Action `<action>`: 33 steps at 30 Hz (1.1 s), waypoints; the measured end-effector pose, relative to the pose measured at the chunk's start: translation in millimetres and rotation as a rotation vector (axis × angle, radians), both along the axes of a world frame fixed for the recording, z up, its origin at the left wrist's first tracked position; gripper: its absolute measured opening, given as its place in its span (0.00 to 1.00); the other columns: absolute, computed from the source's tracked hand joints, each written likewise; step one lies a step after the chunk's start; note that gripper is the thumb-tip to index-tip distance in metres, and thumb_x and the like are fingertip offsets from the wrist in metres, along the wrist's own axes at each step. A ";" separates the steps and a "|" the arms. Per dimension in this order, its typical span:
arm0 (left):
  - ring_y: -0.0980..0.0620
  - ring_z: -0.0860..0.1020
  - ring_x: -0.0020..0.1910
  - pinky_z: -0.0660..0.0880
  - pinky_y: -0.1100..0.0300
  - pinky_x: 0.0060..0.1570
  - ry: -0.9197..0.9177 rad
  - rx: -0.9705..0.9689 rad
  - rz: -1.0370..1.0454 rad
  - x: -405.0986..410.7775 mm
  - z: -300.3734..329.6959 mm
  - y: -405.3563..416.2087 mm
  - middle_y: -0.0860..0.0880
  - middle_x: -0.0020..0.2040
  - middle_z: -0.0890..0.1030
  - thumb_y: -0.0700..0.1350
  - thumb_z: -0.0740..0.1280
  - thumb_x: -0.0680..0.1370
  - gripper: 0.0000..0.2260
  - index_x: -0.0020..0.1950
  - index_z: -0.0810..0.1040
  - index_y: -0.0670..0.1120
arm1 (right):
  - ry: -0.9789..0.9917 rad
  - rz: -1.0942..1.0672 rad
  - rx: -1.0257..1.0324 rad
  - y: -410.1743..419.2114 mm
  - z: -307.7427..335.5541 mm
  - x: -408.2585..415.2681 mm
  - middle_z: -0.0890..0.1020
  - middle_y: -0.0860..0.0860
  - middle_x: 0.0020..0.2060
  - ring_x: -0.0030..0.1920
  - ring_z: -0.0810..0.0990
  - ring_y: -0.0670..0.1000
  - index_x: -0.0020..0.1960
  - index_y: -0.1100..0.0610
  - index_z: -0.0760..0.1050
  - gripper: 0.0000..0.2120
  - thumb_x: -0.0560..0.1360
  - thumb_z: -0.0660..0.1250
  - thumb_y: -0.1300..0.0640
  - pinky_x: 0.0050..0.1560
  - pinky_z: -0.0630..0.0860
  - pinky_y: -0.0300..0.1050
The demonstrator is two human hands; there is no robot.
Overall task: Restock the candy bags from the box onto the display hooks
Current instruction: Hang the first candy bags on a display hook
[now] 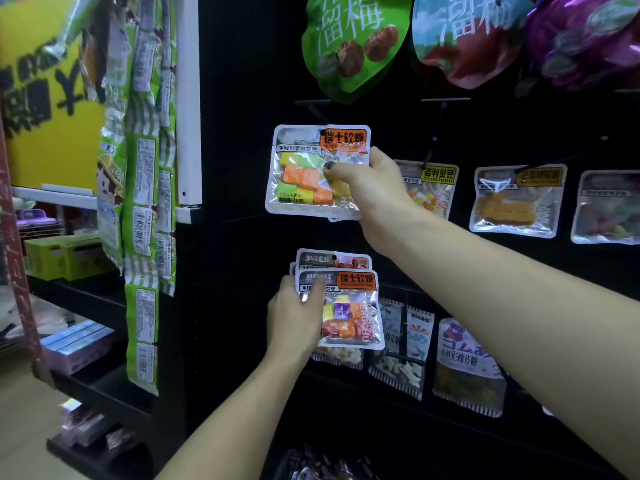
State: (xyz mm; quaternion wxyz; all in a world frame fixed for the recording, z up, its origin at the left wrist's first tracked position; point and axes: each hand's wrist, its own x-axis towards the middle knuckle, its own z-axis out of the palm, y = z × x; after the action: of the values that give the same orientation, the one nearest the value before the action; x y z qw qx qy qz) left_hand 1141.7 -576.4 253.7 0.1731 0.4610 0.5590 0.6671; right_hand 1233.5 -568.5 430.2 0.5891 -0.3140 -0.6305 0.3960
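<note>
The right hand [372, 188] was closed on the right edge of a candy bag [317, 171], thumb across the clear front and fingers behind, holding it raised against the black display panel [242, 133] just below a bare hook [313, 107]. The left hand [298, 315] was closed on the left edge of a small stack of matching bags [341, 303], held lower against the same panel. The box was not identifiable in view. The bags appeared light and thin: flexible clear film with glossy, likely slippery faces, loose wrapped cubes shifting inside, and a flatter printed header strip carrying a small punched hole near the top. Judged handling: the film would buckle if pinched mid-body, so grip was best taken at the sealed edge or header, close to the hole, to steer it onto the hook. The contents seemed unlikely to suffer from light pressure. Risk noted: the stack could fan out or slide under a one-sided grip.
</note>
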 end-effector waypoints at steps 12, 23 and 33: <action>0.66 0.81 0.33 0.71 0.73 0.26 0.026 -0.013 -0.003 1.0 4.1 -4.8 0.54 0.43 0.82 0.57 0.65 0.83 0.09 0.51 0.74 0.53 | -0.037 -0.049 -0.102 22.8 -7.1 -5.9 0.83 0.57 0.58 0.59 0.82 0.60 0.65 0.58 0.75 0.20 0.74 0.74 0.59 0.65 0.78 0.61; 0.58 0.81 0.36 0.71 0.70 0.28 0.077 0.001 -0.039 -2.6 0.6 -5.4 0.53 0.44 0.83 0.58 0.64 0.83 0.10 0.49 0.75 0.52 | -0.238 -0.245 -0.092 79.4 -4.7 8.9 0.80 0.49 0.43 0.43 0.79 0.50 0.47 0.53 0.73 0.06 0.83 0.66 0.57 0.37 0.70 0.39; 0.67 0.78 0.34 0.69 0.72 0.27 0.077 0.039 -0.066 -3.4 -0.6 -3.8 0.52 0.43 0.82 0.56 0.64 0.84 0.10 0.50 0.76 0.51 | -0.424 -0.190 -0.344 93.4 -16.9 8.7 0.82 0.60 0.46 0.53 0.87 0.60 0.75 0.63 0.65 0.30 0.85 0.55 0.40 0.56 0.85 0.57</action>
State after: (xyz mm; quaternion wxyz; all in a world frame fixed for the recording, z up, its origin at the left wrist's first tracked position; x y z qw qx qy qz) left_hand 1138.2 -580.1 253.1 0.1642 0.5079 0.5366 0.6536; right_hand 1242.2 -475.1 413.3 0.4166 -0.5428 -0.6308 0.3658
